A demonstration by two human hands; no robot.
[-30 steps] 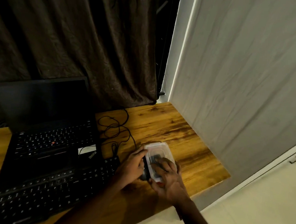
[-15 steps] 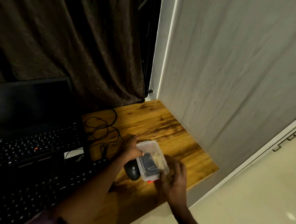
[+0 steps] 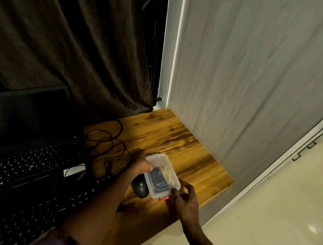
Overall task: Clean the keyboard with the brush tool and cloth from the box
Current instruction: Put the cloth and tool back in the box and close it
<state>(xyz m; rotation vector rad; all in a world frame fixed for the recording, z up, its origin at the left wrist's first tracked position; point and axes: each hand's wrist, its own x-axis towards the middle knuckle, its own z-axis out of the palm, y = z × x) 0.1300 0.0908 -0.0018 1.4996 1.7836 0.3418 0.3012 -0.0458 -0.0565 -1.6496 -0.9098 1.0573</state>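
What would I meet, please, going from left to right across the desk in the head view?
Along the desk: laptop → coiled black cable → black mouse → clear plastic box → right hand.

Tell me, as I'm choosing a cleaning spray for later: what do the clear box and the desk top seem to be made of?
The box looks like clear glossy plastic: its dark contents show through the walls. The desk top looks like wood or wood-look laminate, lightly shiny: brown grain streaks run along it; which one, I cannot tell.
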